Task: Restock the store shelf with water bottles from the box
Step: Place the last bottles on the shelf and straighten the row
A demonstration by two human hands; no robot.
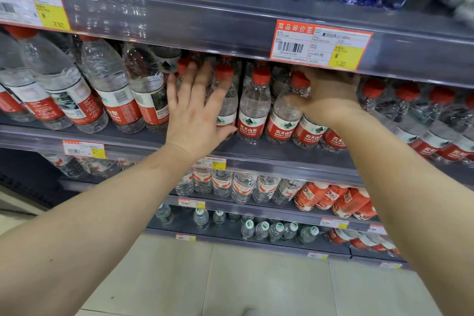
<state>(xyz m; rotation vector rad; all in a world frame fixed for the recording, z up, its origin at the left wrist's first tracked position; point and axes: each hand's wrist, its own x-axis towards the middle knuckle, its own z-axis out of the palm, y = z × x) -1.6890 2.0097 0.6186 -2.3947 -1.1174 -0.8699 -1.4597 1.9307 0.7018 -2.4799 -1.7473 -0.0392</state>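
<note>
Forearms fill the bottom of my view, both reaching up and forward to the middle shelf (256, 151). My right hand (331, 96) is curled round the shoulder of a small water bottle (287, 115), just below its red cap, so that bottle is what I have hold of; it stands upright with its long axis vertical, base on the shelf, in the front row of small bottles (252, 108). My left hand (195, 110) is spread flat with straight fingers, pressing against the bottles just to the left of that row and holding nothing. The held bottle lies directly under and ahead of the right hand, so that is the nearer hand; I judge the coming move to be a short push straight back or a small nudge sideways to square it with its neighbours. Room is tight: the red caps sit close under the front edge of the shelf above, where a price tag (320, 45) hangs right over my right knuckles, so there is little height for lifting. Bottles touch on both sides. Larger bottles (84, 90) lean in a row further left. Lower shelves (256, 210) carry more drinks, and tiled floor (256, 277) lies beneath. No box is in view.
</note>
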